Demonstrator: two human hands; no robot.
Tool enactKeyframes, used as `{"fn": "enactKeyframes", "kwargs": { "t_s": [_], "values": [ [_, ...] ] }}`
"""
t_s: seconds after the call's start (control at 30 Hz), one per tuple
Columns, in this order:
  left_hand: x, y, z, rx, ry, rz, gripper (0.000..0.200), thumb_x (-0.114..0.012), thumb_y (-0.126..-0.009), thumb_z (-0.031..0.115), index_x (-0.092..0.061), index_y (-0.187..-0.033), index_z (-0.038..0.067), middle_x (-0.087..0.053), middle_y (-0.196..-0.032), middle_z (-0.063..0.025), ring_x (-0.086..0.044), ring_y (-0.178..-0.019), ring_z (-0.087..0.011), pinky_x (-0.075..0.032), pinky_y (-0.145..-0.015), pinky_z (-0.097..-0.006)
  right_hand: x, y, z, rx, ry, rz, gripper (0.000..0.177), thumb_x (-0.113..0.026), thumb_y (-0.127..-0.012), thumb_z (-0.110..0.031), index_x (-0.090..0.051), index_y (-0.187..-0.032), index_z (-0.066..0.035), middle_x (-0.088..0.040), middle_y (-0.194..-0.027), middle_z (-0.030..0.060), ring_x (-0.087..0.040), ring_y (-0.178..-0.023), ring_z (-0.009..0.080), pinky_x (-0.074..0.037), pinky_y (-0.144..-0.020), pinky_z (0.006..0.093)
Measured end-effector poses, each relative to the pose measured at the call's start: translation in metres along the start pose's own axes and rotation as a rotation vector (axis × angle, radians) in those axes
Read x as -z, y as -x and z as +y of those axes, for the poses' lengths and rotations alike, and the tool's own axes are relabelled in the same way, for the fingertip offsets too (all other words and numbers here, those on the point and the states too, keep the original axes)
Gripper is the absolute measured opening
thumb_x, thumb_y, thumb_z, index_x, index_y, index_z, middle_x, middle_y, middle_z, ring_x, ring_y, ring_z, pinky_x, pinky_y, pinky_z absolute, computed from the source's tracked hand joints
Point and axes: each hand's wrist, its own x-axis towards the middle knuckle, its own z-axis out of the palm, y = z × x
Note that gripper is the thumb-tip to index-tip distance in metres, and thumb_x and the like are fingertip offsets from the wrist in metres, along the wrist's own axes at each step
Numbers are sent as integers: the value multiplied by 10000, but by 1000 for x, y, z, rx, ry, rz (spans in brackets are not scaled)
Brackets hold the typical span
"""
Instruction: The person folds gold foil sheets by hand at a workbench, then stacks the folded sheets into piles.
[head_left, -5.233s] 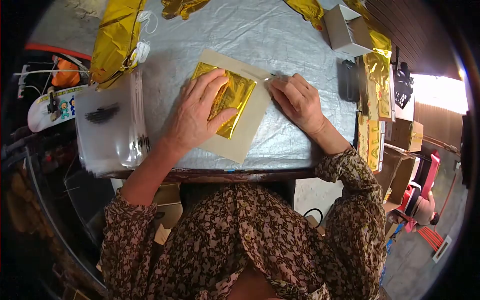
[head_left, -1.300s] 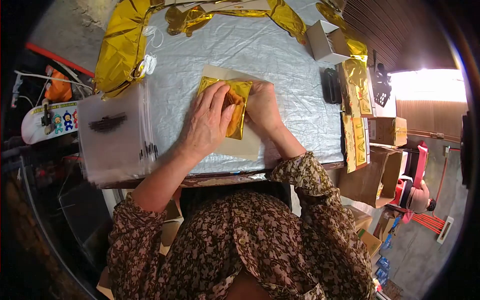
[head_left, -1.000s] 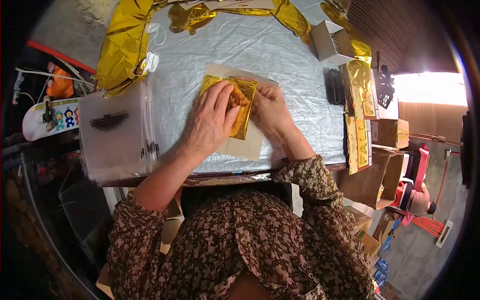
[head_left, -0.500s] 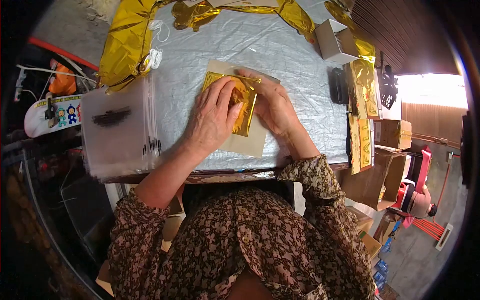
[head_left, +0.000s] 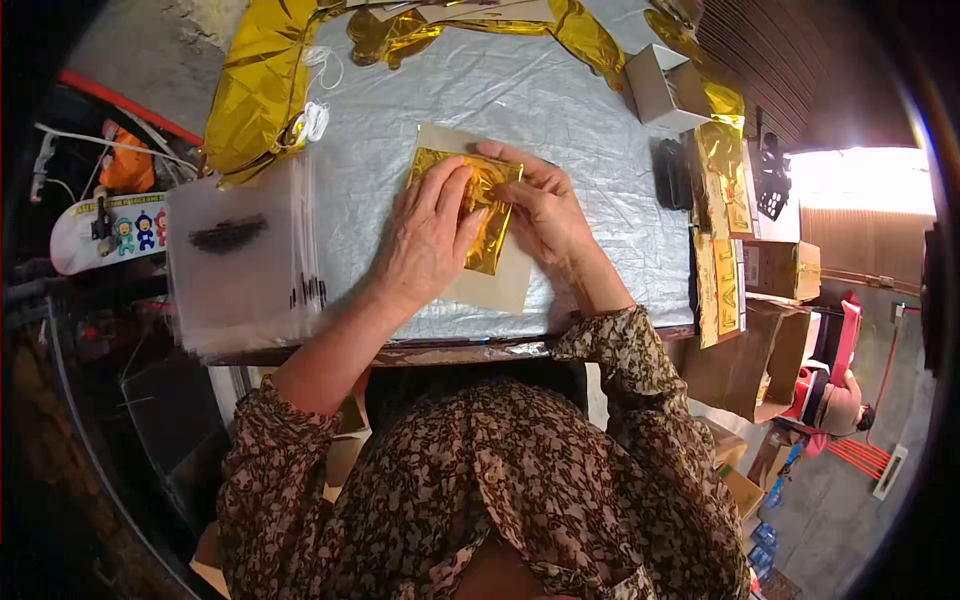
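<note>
A folded piece of shiny gold foil lies on a beige sheet of card or paper in the middle of the table. My left hand is over the foil's left part, fingers bent and thumb on its surface, gripping it. At the foil's upper right, my right hand pinches its edge between thumb and fingers. The fingertips of my left hand are partly hidden behind the hand.
Clear plastic bags lie stacked at the left edge. Gold foil balloons and white string are at the back left. A white box, a black object and gold packets line the right side. Another person is far right.
My right thumb and fingers have shifted slightly along the foil's upper right edge, and that corner now sits flatter. My left hand stays almost in place.
</note>
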Motion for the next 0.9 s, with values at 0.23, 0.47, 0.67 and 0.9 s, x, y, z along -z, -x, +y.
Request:
{"fn": "enactKeyframes", "kwargs": {
  "t_s": [0.23,0.47,0.67,0.9],
  "values": [
    [-1,1,-2,4,-13,-4,515,-669,-974,210,-502,-1384,-52,-503,-1431,-210,-523,-1301,-391,-416,-1116,-487,5,-5,14,114,114,44,401,-530,-947,138,-594,-1340,95,-691,-1246,185,-704,-1095,228,-580,-977,328],
    [-1,1,-2,-2,-23,0,520,-669,-974,209,-499,-1389,-53,-503,-1432,-217,-522,-1305,-395,-415,-1116,-482,1,-2,14,135,85,-1,354,-546,-977,71,-609,-1325,92,-723,-1159,149,-707,-937,159,-584,-825,274],
    [-2,2,-2,2,-67,-33,550,-641,-993,234,-490,-1455,-23,-497,-1470,-184,-509,-1333,-367,-414,-1101,-479,1,2,11,53,71,93,219,-614,-1002,5,-677,-1183,112,-745,-1077,148,-711,-903,170,-589,-807,293],
    [-2,1,2,13,-112,-55,558,-625,-1001,235,-482,-1490,8,-488,-1500,-150,-492,-1358,-338,-411,-1097,-471,2,4,5,-35,-27,98,181,-613,-1030,-49,-682,-1111,97,-733,-1094,151,-719,-952,192,-609,-854,307]
  ]
}}
